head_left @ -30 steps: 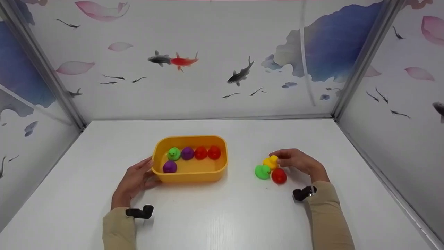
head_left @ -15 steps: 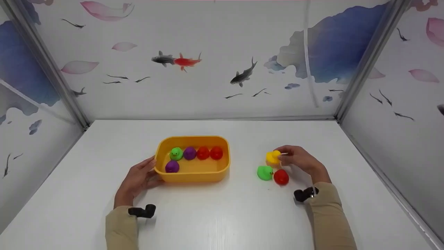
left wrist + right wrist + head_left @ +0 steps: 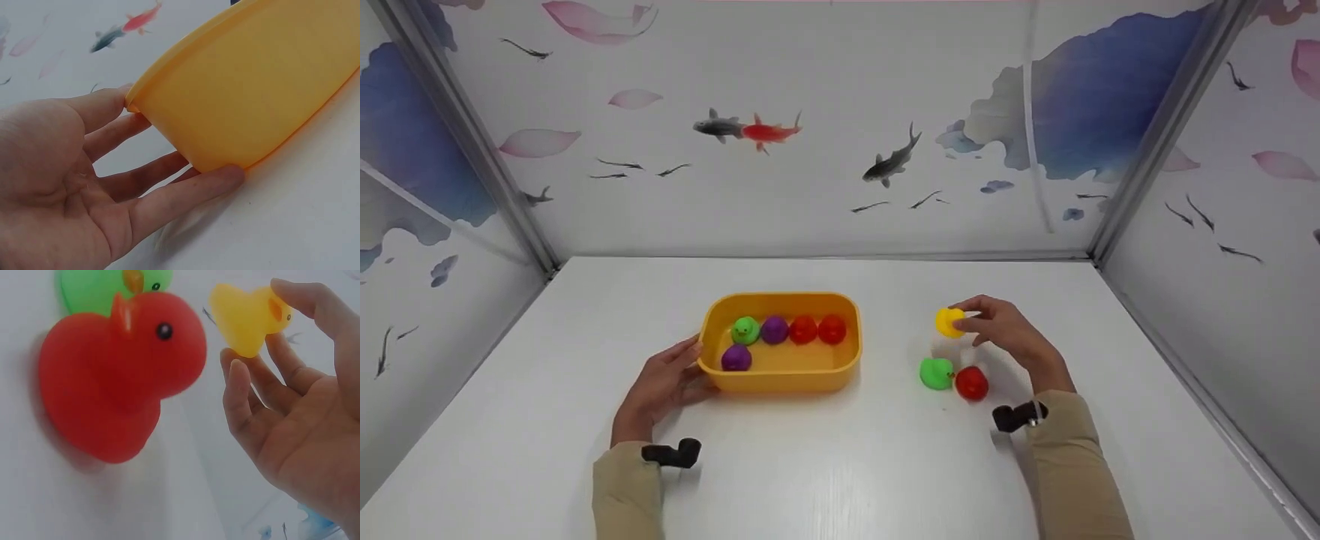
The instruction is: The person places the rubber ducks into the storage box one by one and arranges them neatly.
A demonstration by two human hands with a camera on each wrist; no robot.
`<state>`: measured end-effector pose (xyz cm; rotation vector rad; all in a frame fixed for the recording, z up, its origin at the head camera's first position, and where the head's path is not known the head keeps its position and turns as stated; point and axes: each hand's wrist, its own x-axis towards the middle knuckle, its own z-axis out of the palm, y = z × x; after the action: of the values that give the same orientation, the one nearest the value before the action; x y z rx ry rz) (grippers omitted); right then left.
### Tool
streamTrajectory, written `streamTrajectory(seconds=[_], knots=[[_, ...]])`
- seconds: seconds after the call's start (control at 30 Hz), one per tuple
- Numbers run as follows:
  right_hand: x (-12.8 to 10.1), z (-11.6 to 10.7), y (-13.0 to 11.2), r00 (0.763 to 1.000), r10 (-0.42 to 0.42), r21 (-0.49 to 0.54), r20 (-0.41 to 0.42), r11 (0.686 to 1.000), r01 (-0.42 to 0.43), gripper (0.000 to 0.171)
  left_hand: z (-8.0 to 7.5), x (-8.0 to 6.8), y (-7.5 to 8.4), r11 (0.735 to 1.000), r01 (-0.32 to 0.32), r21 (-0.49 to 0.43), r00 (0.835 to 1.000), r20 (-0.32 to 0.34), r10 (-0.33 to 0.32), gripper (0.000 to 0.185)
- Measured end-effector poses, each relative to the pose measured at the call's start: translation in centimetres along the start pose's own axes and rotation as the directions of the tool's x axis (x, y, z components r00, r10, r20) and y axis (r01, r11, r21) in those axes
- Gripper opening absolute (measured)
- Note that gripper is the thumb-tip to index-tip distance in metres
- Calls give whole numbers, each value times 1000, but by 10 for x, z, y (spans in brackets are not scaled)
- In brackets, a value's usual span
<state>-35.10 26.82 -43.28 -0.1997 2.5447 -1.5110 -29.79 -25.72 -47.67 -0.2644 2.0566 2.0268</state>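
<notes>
My right hand pinches a yellow rubber duck between thumb and fingertips, above the table. In the right wrist view the duck hangs with its head between thumb and fingers. Below the hand, a green rubber duck and a red rubber duck stand side by side on the table. My left hand holds the left end of a yellow-orange plastic tub. In the left wrist view its thumb is at the tub's rim, with fingers against the wall and lower edge.
Inside the tub sit a green duck, two purple toys and two red toys. A white table bears everything, with printed panels behind and at both sides.
My right hand has lifted the yellow duck up and away from the green and red ducks, which stay put. The left hand keeps its place on the tub; the head view has shifted slightly.
</notes>
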Motion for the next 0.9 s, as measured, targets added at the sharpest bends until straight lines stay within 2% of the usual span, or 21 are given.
streamTrajectory(seconds=[0.33, 0.63, 0.9], knots=[[2, 7, -19, 999, -32, 12, -14, 999, 32, 41, 0, -1, 2, 1000, -19, -4, 1000, 2, 19, 64], [3, 20, -34, 1000, 8, 61, -12, 998, -7, 48, 1, -1, 2, 1000, -20, -12, 1000, -1, 20, 62], [3, 43, -60, 999, 34, -14, -12, 999, -35, 47, 1, 0, 2, 1000, -7, 17, 1000, -12, 7, 63]])
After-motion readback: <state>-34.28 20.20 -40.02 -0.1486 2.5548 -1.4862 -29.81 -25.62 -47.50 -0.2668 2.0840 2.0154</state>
